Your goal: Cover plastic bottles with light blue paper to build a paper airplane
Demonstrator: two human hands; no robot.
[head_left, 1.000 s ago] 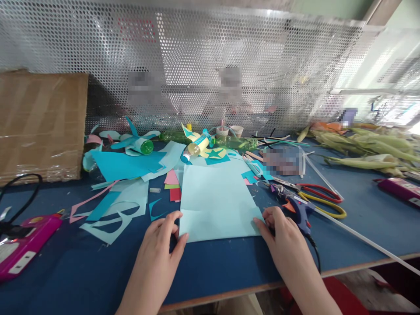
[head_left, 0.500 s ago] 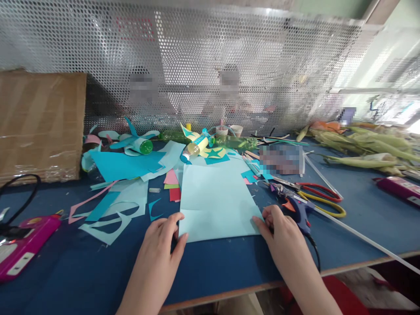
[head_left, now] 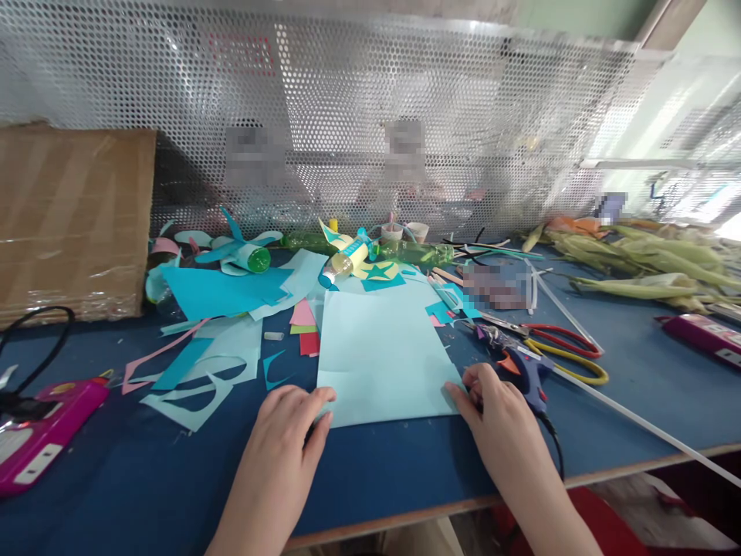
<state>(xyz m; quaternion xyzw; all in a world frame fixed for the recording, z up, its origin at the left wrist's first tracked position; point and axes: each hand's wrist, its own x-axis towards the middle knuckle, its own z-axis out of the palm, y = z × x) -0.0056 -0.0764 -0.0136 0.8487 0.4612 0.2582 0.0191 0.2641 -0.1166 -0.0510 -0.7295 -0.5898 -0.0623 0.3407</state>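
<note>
A light blue sheet of paper (head_left: pixel 385 347) lies before me, with a crease or folded edge across its near part. At its near left corner, my left hand (head_left: pixel 292 421) pinches the edge between thumb and forefinger. My right hand (head_left: pixel 489 398) grips the near right corner, thumb on top and the other fingers curled. Just right of that hand lies a blue glue gun (head_left: pixel 529 371) with an orange trigger. Scissors (head_left: pixel 564 340) with red and yellow handles rest behind the glue gun. Past the sheet's far edge is a small bottle craft (head_left: pixel 344 262) trimmed with yellow and blue paper.
Cut paper scraps (head_left: pixel 202 371) spread to the left, near a magenta power strip (head_left: pixel 43 440). A cardboard panel (head_left: pixel 75 224) leans at the back left. Corn husks (head_left: pixel 654 255) lie at the far right. A thin white stick (head_left: pixel 642 421) crosses the table's (head_left: pixel 602 440) right side.
My left forefinger has moved slightly right and down over the sheet's left edge. The right hand and the sheet look nearly unchanged.
</note>
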